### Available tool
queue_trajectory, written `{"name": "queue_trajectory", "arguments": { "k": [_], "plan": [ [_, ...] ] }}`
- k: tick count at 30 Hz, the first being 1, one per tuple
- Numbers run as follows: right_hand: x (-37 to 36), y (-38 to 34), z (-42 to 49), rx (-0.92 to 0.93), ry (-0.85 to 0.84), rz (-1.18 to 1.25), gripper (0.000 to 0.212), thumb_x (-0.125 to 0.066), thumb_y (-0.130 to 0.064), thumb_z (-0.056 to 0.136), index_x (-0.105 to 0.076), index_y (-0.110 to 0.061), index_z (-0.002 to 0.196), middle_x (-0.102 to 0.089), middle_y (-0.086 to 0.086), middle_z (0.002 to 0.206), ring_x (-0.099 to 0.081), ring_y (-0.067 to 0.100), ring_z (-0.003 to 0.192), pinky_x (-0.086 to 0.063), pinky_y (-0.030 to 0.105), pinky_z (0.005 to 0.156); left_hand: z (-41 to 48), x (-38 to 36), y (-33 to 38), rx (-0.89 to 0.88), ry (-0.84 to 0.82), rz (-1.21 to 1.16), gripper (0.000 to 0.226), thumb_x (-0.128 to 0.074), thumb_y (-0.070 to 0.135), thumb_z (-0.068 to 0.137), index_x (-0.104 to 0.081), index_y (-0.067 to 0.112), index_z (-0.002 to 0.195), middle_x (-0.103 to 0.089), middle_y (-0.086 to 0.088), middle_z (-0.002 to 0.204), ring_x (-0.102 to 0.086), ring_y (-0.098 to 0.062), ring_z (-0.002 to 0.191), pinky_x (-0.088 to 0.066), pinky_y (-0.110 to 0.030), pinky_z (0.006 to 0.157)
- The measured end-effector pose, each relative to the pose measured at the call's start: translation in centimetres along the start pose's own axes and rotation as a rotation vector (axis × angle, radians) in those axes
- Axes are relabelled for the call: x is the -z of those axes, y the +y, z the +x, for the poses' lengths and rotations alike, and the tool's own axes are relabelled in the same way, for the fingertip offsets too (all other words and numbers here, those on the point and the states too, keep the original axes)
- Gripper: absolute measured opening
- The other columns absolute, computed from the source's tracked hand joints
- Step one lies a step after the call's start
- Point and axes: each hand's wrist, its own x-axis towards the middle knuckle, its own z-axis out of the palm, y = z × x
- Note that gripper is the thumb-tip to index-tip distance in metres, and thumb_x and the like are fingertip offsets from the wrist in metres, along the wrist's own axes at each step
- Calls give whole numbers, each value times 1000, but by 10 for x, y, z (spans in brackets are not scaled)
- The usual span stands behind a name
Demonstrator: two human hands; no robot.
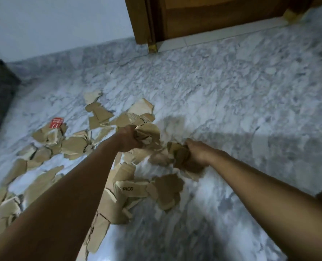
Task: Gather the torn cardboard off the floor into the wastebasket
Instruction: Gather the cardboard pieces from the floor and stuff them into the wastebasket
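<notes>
Cardboard [149, 133] could slip here tbh: left hand [127, 138] and right hand [198, 153] each clench an overstuffed wad, no wastebasket in sight, so bits may drop to the floor [231, 91]

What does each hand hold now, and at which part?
The left hand grips a bunch of cardboard pieces by its left side; the right hand grips another bunch by its right side.

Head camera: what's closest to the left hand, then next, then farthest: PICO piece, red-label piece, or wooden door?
1. PICO piece, just below the left hand.
2. Red-label piece, off to its left.
3. Wooden door, far back by the wall.
</notes>
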Motion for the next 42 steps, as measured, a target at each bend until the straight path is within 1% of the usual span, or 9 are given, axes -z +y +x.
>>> {"name": "queue_trajectory", "arguments": {
  "k": [4,8,15,18,22,26,31,35,42],
  "plan": [
    [-20,-30,39,-116,102,61,65,-70,-33,86,-45,-8,140,-51,20,140,-56,36,120,-49,36,89,-14,8,-44,16,-57,66,27,-88,20,68,-68,19,87,-67,-5,84,-63,-22,81,-44,-29,69],
    [-47,-48,65,-290,148,59,84,-71,-35,85,-26,-15,153,-8,17,159,-18,45,142,-36,52,107,-17,2,-88,6,-113,86,22,-86,20,68,-68,22,80,-69,-2,77,-66,-23,78,-51,-35,70],
    [-63,-48,68,-274,222,124,107,-81,-45,77,-13,-18,156,-39,10,153,-44,35,135,-40,47,107,-9,-23,-104,-62,-148,-48,28,-83,32,55,-68,26,78,-69,3,77,-64,-16,74,-52,-31,69],
    [-55,-37,51,-166,281,244,93,-88,-36,70,-22,-26,135,-55,8,134,-59,31,113,-52,42,90,-1,-22,-100,-86,-162,-29,48,-79,39,50,-73,17,92,-73,-3,88,-68,-23,87,-55,-40,82],
    [-22,-15,13,-170,416,197,84,-90,-38,64,-37,-26,128,-64,5,122,-62,29,105,-54,38,86,10,-14,-87,-140,-238,98,32,-87,25,64,-71,15,91,-71,-1,86,-66,-19,82,-53,-32,75],
    [-2,9,-15,-321,393,75,73,-87,-51,63,-59,-23,124,-67,3,120,-65,26,104,-51,31,79,17,-18,-47,-226,-370,252,25,-87,30,66,-66,21,73,-61,10,66,-56,-8,63,-44,-21,60],
    [-34,26,-30,-371,410,-93,74,-68,-72,63,-57,-25,119,-63,4,116,-64,29,106,-52,40,90,32,-68,1,-369,-411,337,44,-89,29,61,-70,12,98,-67,-5,97,-67,-27,94,-56,-43,83],
    [-71,46,-28,-273,512,-141,71,-60,-65,81,-46,-20,134,-60,6,120,-59,33,111,-52,42,88,35,-103,4,-374,-300,460,73,-86,28,66,-52,27,131,-43,-6,122,-53,-28,109,-46,-36,93],
    [-76,60,-16,-233,489,-91,63,-67,-49,81,-45,-21,132,-63,8,118,-61,33,109,-50,39,85,34,-100,-7,-276,-303,311,60,-87,26,66,-47,16,110,-65,-10,106,-62,-26,96,-53,-40,79]
  ]
}}
